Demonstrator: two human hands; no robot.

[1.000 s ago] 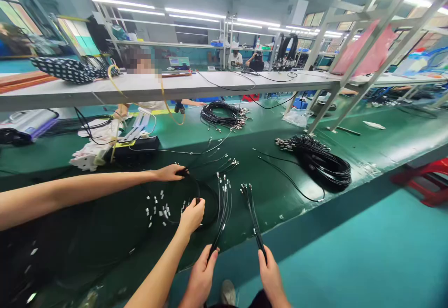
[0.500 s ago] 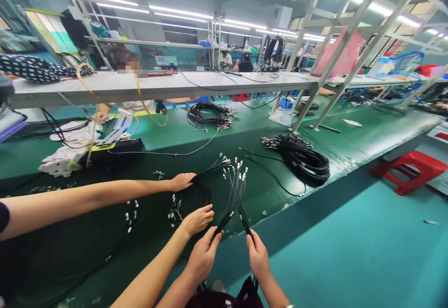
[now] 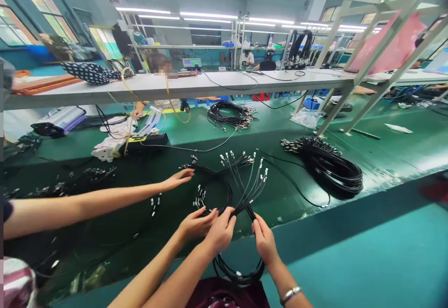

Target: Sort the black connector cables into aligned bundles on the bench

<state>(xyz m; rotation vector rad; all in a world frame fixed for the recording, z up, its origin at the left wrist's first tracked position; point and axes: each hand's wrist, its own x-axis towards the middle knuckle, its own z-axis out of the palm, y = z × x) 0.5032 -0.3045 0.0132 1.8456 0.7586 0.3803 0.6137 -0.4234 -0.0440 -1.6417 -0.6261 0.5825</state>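
My left hand (image 3: 220, 231) is closed around one end of a bundle of black cables (image 3: 241, 277). My right hand (image 3: 265, 241) grips the bundle's other end. The two ends cross above my hands, and thin wires with pale connectors (image 3: 262, 162) fan out over the bench. Below, the cables hang in a loop in front of my lap. Just left of my hand, a co-worker's hand (image 3: 196, 224) is partly covered by mine. The co-worker's other hand (image 3: 179, 179) hovers with fingers extended near a coil of black cables (image 3: 229, 191) on the bench.
A thick cable coil (image 3: 336, 168) lies on the green bench (image 3: 259, 135) to the right, with a loose cable (image 3: 297, 187) beside it. Farther back are another coil (image 3: 227, 114) and a black box (image 3: 149, 143). Slanted metal posts (image 3: 371, 60) rise by the white shelf (image 3: 224, 80).
My hands have brought the two cable ends together so they cross, and the loop below has come into view. The co-worker's far hand has come off the coil. The view has turned left.
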